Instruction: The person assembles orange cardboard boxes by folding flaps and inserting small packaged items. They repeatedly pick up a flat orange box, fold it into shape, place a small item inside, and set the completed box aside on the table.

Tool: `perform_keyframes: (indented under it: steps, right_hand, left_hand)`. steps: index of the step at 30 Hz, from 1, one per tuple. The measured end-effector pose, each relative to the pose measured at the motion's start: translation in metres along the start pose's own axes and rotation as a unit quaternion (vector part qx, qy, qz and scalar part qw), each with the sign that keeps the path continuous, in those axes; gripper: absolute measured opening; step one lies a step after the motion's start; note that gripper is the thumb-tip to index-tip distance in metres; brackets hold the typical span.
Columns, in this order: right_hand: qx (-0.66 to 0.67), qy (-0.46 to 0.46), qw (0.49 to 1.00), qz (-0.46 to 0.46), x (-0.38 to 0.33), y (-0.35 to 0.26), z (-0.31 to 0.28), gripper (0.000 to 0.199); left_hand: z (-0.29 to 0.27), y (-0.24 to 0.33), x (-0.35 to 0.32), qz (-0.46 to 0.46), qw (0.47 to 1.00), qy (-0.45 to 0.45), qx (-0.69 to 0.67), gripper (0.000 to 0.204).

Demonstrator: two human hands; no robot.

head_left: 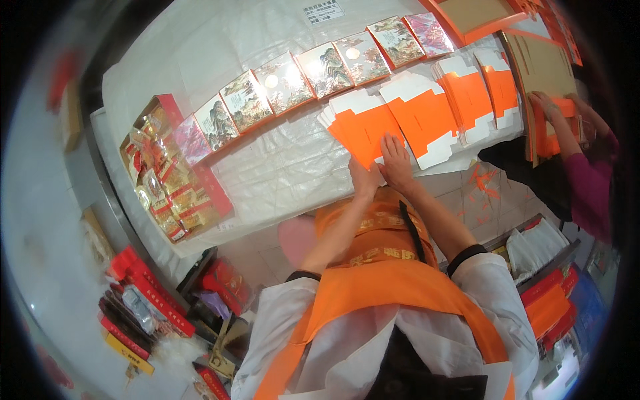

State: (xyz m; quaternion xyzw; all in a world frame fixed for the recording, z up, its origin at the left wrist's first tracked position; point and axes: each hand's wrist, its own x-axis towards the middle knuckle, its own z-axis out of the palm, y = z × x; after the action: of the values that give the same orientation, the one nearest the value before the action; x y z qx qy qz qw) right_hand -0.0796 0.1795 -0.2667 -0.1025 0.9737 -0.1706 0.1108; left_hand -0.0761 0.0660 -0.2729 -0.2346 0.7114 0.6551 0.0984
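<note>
A stack of flat orange-and-white folding cartons point(363, 130) lies at the table's near edge in front of me. My right hand point(397, 163) rests on its lower right corner, fingers stretched out over the orange face. Beside it, my left hand point(364, 179) is closed at the bottom edge of the same stack; its fingertips are partly hidden. More flat cartons point(421, 123) fan out in overlapping piles to the right. Behind them runs a slanting row of printed boxes with landscape pictures point(325, 70), with a pink box point(193, 140) at its left end.
An open red box of gold-wrapped packets point(167, 180) stands at the table's left. At the right, a co-worker's hands point(550, 110) touch orange pieces beside a brown board point(543, 67). Orange scraps point(485, 183) litter the floor. Red packaging point(150, 287) is piled lower left.
</note>
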Motion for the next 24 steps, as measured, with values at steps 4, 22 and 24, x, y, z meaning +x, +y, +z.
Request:
perform_keyframes:
  steps: [4, 22, 24]
  right_hand:
    - [-0.006, -0.001, 1.000, -0.012, 0.001, 0.008, 0.006, 0.070]
    - [0.013, -0.053, 0.997, -0.059, -0.008, 0.013, 0.000, 0.073]
    - [0.029, -0.044, 0.996, -0.069, -0.007, 0.015, 0.001, 0.073]
  left_hand:
    - [0.018, -0.004, -0.003, -0.068, 0.996, 0.056, 0.028, 0.042]
    - [0.011, -0.009, -0.002, -0.135, 0.981, 0.134, -0.033, 0.033]
    - [0.010, -0.001, -0.003, -0.062, 0.982, 0.129, 0.120, 0.027]
